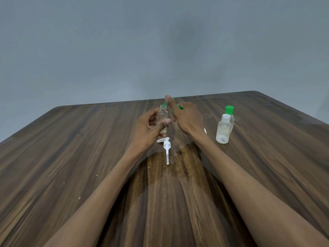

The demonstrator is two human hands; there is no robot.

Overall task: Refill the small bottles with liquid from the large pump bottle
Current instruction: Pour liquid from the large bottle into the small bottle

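head view. a small clear plastic bottle (162, 120), cylindrical with a threaded open neck and no cap, stands upright near the middle of a dark wood-grain table (71, 157); a thin layer of pale yellowish liquid sits at its base. the left hand (151, 129) curls around this bottle, thumb on the near side and fingers on the far side, pinching its smooth wall. the right hand (187, 118) is raised just right of the neck, forefinger stretched up and forward, the other fingers curled on a green, narrow, blurred object (165, 104) whose tip reaches the bottle mouth; what the object is cannot be told. a white plastic pump head (166, 146), with flat nozzle, ribbed collar and long straight dip tube, lies flat on the table just in front of the left hand, tube pointing toward the viewer. to the right, well apart from the hands, stands a translucent capped bottle (223, 130) with a white flip cap and cloudy whitish contents; touching or just behind it stands a green-capped bottle (229, 111), mostly hidden. a small white piece (205, 130) shows beside the right wrist, too hidden to identify. the tabletop is matte, streaked, with rounded far corners; broad bare surface lies left of the left forearm and between the two forearms. the far edge runs just behind the hands, against a plain grey wall (160, 41).
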